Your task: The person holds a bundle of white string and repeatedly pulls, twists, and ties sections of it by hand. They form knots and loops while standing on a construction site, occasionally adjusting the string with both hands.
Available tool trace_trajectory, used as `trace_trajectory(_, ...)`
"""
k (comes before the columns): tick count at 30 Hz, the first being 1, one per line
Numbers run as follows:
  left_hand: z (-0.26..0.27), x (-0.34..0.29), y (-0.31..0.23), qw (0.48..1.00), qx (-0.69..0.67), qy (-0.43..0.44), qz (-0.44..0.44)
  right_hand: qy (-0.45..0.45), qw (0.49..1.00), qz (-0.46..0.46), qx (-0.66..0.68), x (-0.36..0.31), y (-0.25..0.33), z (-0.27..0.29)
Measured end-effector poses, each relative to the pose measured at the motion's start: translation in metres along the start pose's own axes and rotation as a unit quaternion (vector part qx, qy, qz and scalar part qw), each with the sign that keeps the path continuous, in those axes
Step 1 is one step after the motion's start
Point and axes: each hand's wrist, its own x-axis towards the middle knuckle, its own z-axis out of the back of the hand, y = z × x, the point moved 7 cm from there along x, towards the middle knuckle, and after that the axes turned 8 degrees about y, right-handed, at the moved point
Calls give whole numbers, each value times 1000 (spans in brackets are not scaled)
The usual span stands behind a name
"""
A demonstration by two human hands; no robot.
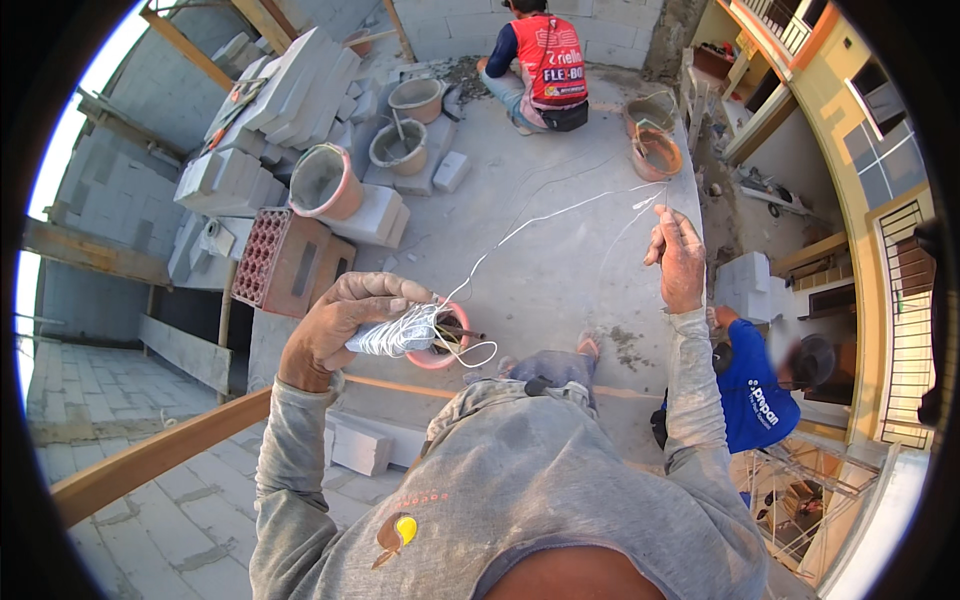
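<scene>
spool (398, 333) points left-to-right, clasped in the left hand (338, 312) — i see the right hand (680, 255), well apart, pinching its white string (530, 219).

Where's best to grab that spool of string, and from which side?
Probably grip the spool by its left end, from the left, as the left hand does: it lies sideways, with string and a loose loop at its right end.

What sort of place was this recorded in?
Probably a building site: pale blocks are piled up, buckets smeared with grey residue stand beside them, and an unfinished-looking block wall runs along the far side.
</scene>
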Motion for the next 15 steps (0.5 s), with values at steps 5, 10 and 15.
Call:
trace_trajectory(5,7,1,-2,994,100,-49,-12,-72,997,-27,18,-5,-9,2)
trace_trajectory(10,-1,2,-16,950,307,-15,-51,-108,993,-47,-32,-9,-23,6)
trace_trajectory(15,-17,-1,-15,848,529,-9,-30,-156,983,-93,-15,-5,-34,29)
